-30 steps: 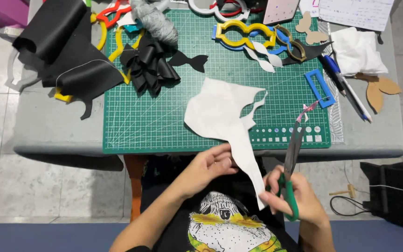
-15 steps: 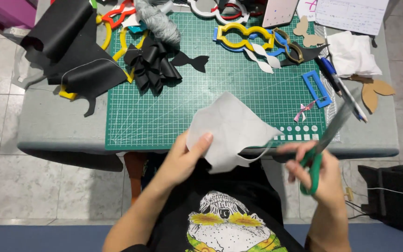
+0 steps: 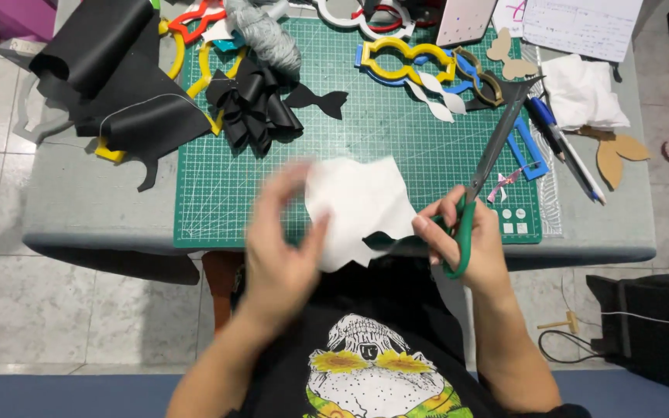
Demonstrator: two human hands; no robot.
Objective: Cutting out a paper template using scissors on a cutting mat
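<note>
My left hand point(image 3: 282, 249) grips the left edge of a white sheet of craft material point(image 3: 358, 203) with wavy cut edges, held just above the near edge of the green cutting mat point(image 3: 218, 197). The hand is blurred by motion. My right hand point(image 3: 468, 241) holds green-handled scissors point(image 3: 489, 159), whose shut blades point up and to the right, away from the sheet. The right hand's fingertips sit by the sheet's right edge.
On the mat lie black folded foam pieces point(image 3: 251, 108), a black fish-tail cutout point(image 3: 317, 101), yellow and blue outline frames point(image 3: 408, 60), and white wavy strips point(image 3: 437, 97). Black sheets point(image 3: 114, 77) drape the grey table's left side. Pens point(image 3: 563, 147), white cloth point(image 3: 582, 93) and tan cutouts point(image 3: 617, 155) lie right.
The white sheet was turned and lifted from hanging down to held flat between both hands. The scissors swung from pointing up beside the sheet to slanting up-right, and a cut strip is gone.
</note>
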